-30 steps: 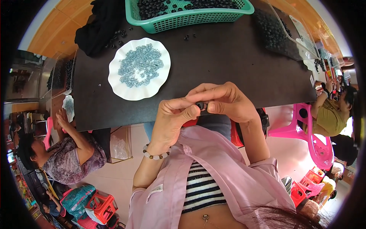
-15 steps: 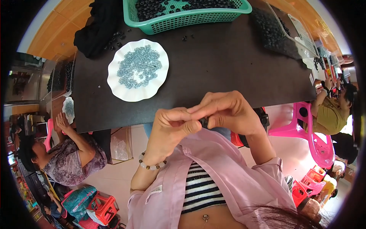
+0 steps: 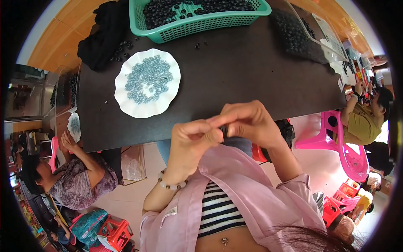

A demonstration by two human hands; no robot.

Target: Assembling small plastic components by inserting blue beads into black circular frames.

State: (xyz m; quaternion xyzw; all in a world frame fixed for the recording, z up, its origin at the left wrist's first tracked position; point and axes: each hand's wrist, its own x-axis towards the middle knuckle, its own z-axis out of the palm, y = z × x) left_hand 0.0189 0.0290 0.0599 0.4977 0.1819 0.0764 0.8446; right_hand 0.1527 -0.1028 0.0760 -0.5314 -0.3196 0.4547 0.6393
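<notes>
Close to the table's near edge, my left hand [image 3: 194, 142] and my right hand [image 3: 250, 125] meet with fingertips touching. Pinched between them is a small black part [image 3: 224, 130], mostly covered by the fingers; its exact kind does not show. Beyond my left hand, a white scalloped plate [image 3: 121, 94] bears a spread of tiny clear bluish pieces [image 3: 147, 77]. At the far side stands a green plastic basket [image 3: 201, 27] with many small black ring-like parts [image 3: 168, 14] in it.
The dark table [image 3: 252, 80] has a few loose black parts [image 3: 121, 50] beside a black cloth [image 3: 100, 35]. A clear bin [image 3: 300, 40] of black parts stands far right. People sit at left [image 3: 84, 180] and right [image 3: 363, 119]. A pink chair [image 3: 336, 143] stands right.
The view has shifted slightly, so the plate and basket sit a little further left. Both hands stay together on the black part, with only small finger movement.
</notes>
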